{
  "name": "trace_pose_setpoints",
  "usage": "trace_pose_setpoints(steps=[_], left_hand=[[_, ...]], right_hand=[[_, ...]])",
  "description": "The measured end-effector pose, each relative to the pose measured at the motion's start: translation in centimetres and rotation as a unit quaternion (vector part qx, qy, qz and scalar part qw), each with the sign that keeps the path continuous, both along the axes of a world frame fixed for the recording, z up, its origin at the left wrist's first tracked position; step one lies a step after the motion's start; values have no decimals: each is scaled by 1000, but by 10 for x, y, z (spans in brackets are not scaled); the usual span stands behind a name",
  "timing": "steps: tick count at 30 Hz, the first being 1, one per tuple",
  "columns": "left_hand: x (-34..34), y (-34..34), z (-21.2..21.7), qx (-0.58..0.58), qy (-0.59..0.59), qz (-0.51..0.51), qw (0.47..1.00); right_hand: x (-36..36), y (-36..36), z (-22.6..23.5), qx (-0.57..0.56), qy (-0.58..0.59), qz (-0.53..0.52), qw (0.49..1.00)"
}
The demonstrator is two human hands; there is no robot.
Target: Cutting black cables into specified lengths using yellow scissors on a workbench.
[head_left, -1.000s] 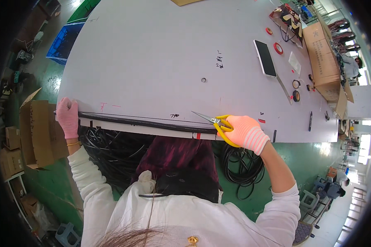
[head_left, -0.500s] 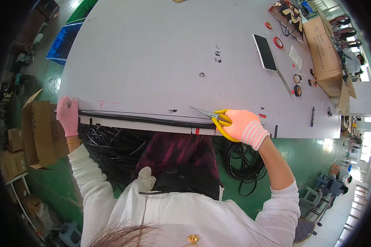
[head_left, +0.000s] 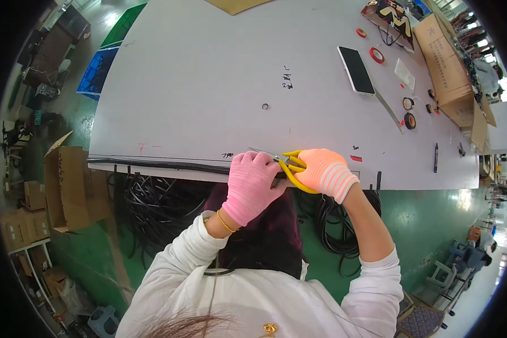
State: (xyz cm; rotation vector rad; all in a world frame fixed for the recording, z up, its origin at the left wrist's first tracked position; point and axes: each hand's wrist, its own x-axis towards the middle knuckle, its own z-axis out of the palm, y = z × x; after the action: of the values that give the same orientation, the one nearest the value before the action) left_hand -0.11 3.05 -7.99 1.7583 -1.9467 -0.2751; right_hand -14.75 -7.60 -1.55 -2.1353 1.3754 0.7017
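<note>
Along the front edge of the table point(head_left: 191, 124) lies a long black rubber-like strip point(head_left: 163, 164), possibly tubing. My left hand point(head_left: 252, 183), in a pink glove, is closed over its right part, and the fingers hide what lies under them. Just to the right, my right hand point(head_left: 328, 172), in an orange glove, grips yellow-handled scissors point(head_left: 296, 181) whose pointed blades reach leftward behind my left fingertips. The strip's right end is hidden by the hands. Handwritten marks and a drawn line run beside the strip.
A white-edged phone or tablet point(head_left: 355, 70), a metal ruler point(head_left: 387, 108), tape rolls point(head_left: 409, 121) and a black pen point(head_left: 435, 158) lie at the right. A cardboard box point(head_left: 442, 65) stands beyond. Coiled black tubing point(head_left: 338, 225) hangs below the table edge, and an open carton point(head_left: 73, 186) stands left.
My left hand has moved right from the strip's far left end to beside the scissors. The right hand still holds the scissors in nearly the same place. The view has shifted slightly.
</note>
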Motion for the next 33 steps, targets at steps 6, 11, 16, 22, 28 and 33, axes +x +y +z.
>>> trace_pose_setpoints(steps=[6,11,16,22,28,33], left_hand=[[-4,-6,1,-14,-10,26,1000],[-8,-4,5,30,-3,24,999],[-13,-4,-7,-2,-7,5,1000],[-5,-9,15,74,-14,-44,996],[0,-16,40,168,55,-92,980],[6,-15,51,224,115,-102,962]], right_hand=[[-3,-3,0,-5,-37,-9,999],[-21,4,-21,-38,-168,5,985],[-36,15,-32,-87,-203,4,975],[-45,24,-23,-101,-270,5,957],[-64,48,-18,-168,-405,-99,893],[-95,108,-27,-29,-673,-364,643]])
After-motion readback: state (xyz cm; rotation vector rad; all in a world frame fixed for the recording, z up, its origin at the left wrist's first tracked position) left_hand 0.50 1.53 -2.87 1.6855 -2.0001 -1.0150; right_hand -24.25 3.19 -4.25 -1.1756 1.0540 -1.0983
